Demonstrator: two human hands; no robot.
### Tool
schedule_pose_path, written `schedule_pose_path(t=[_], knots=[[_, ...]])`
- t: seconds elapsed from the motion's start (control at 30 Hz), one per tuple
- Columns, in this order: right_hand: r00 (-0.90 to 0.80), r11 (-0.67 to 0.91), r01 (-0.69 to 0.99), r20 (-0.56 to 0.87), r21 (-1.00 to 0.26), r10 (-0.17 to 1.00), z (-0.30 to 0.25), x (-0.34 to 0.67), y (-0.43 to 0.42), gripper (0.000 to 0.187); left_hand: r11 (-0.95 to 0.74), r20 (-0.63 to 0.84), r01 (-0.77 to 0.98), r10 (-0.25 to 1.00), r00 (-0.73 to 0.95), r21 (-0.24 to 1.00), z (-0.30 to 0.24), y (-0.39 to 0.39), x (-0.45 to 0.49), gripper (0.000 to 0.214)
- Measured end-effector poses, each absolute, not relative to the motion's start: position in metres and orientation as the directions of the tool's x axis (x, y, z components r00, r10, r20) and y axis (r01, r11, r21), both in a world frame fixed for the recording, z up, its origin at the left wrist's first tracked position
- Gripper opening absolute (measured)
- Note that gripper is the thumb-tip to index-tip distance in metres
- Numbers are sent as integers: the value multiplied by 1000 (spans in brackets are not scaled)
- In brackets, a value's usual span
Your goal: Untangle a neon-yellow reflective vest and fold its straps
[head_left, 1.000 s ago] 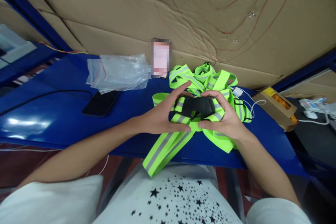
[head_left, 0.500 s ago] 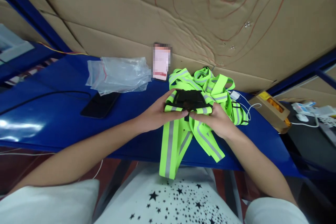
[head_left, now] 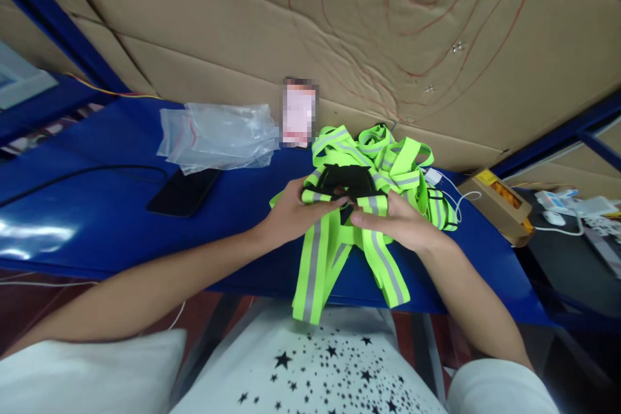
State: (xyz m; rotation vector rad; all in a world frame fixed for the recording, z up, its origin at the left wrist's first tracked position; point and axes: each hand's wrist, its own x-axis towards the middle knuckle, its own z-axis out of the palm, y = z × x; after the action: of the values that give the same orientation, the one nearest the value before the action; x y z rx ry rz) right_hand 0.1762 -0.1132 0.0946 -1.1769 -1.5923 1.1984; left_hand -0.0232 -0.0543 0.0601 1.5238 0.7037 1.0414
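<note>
Between my two hands is a neon-yellow reflective strap harness (head_left: pixel 310 272) with grey stripes and a black piece (head_left: pixel 345 181) at its middle. My left hand (head_left: pixel 291 213) grips the left side of it, thumb reaching in below the black piece. On the other side my right hand (head_left: pixel 405 223) holds the right side, its thumb near the left thumb. Two strap loops hang down over the table's front edge. Behind my hands, more yellow reflective straps (head_left: pixel 383 149) lie in a tangled heap. The fingers under the straps are hidden.
Left on the blue table (head_left: pixel 97 181) are clear plastic bags (head_left: pixel 218 136), a dark phone-like slab (head_left: pixel 182 193) and a black cable. A lit phone (head_left: pixel 298 113) leans against the cardboard wall (head_left: pixel 218 26). To the right are a white charger and a cardboard box (head_left: pixel 499 204).
The right strap loop now hangs straighter and a bit lower. A bit of yellow strap shows left of my left hand. Both hands keep hold, nearly in place.
</note>
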Motion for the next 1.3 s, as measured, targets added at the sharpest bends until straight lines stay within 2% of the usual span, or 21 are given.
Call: schedule_pose_path(t=[0.07,0.17,0.23,0.37,0.47,0.6,0.67,0.77,0.83,0.93,1.07,1.2,1.3], knots=[[-349,216,287,109,-933,931,97,183,-115,45,-156,219,-178,877,427,972,59,-51,-25,30],[-386,338,388,182,-858,904,95,185,-116,38,-70,178,-227,845,504,971,60,-50,-27,29],[-375,363,406,209,-838,903,89,181,-116,36,-94,185,-194,827,530,976,62,-52,-27,29],[-210,323,440,253,-838,944,74,172,-116,41,-324,302,-48,808,505,945,65,-56,-24,41],[-198,271,396,207,-877,958,66,169,-116,51,-383,321,-20,742,588,923,60,-57,-22,49],[-245,181,263,116,-948,962,60,160,-117,62,-332,286,-41,735,614,942,51,-58,-21,44],[-216,158,256,103,-954,971,58,155,-115,63,-309,278,-53,753,596,950,49,-59,-21,45],[-177,237,375,182,-896,967,63,153,-108,62,-304,284,-69,753,593,950,52,-59,-23,46],[-221,334,445,260,-831,940,73,156,-100,64,-302,280,-64,757,591,951,56,-59,-24,43],[-304,410,427,299,-806,904,94,162,-88,63,-328,288,-30,780,555,944,63,-59,-25,38],[-298,393,330,301,-858,906,114,156,-82,67,-335,320,-36,856,406,942,66,-57,-29,38],[-306,375,226,299,-899,904,106,143,-82,77,-281,285,-73,859,425,957,61,-53,-31,47],[-234,308,284,247,-908,941,91,139,-79,70,-247,269,-106,862,429,963,59,-54,-28,53]])
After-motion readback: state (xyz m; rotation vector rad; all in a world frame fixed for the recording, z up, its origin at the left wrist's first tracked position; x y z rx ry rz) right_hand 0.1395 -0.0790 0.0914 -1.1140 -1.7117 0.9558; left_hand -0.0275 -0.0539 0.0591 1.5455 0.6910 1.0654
